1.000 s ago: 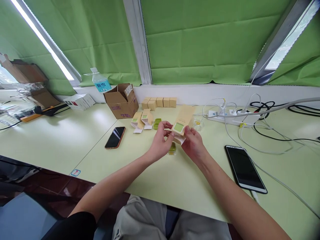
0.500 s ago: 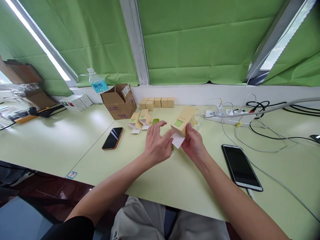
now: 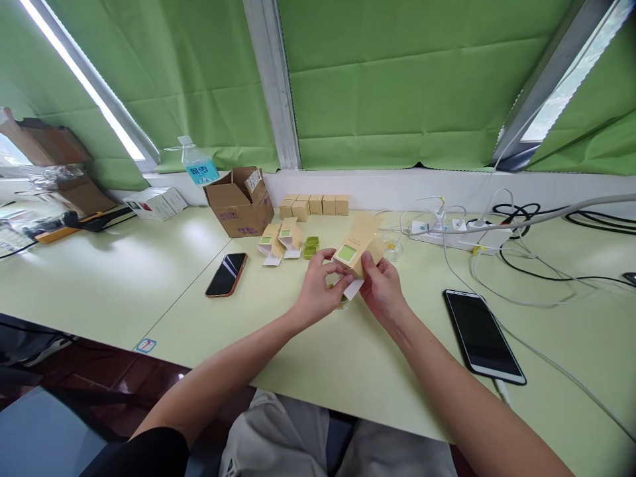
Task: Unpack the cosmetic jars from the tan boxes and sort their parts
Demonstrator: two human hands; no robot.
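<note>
Above the pale table, my right hand (image 3: 382, 285) grips a tan paper box (image 3: 362, 242) with a green label and a white flap hanging at its near end. My left hand (image 3: 322, 288) has its fingers curled at the box's near left side, thumb and fingers on the flap. Partly hidden beneath the hands is a small clear and green item (image 3: 342, 303). Two similar tan boxes with white flaps, one of them on the left (image 3: 271, 244), stand beyond my left hand, beside stacked green pieces (image 3: 311, 247).
Small tan boxes (image 3: 328, 205) line the wall beside an open cardboard carton (image 3: 242, 211) and a bottle (image 3: 197, 164). One phone (image 3: 226, 274) lies left, another (image 3: 483, 336) right with a cable. A power strip (image 3: 462, 235) with tangled cables is at the back right.
My left hand has closed from spread fingers onto the box's flap. The box is tilted a little lower and to the left, and the green pieces behind it show more fully.
</note>
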